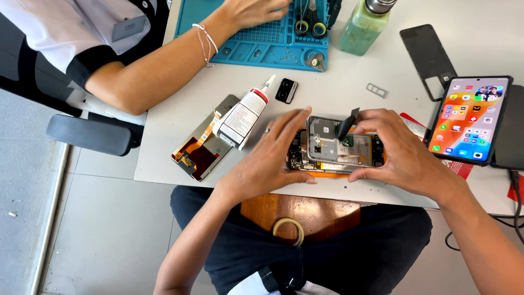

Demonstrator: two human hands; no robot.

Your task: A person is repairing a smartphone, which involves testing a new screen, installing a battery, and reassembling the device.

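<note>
Both of my hands cradle an opened phone (337, 150) at the table's (164, 147) near edge: left hand (270, 158) curled against its left end, right hand (401, 150) pinching a dark pick (346, 124). Farther off, a blue tray (256, 38) holds tools and screws.

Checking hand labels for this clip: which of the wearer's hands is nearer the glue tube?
Left. The left hand lies just right of the glue tube; the right hand is beyond the opened phone.
</note>
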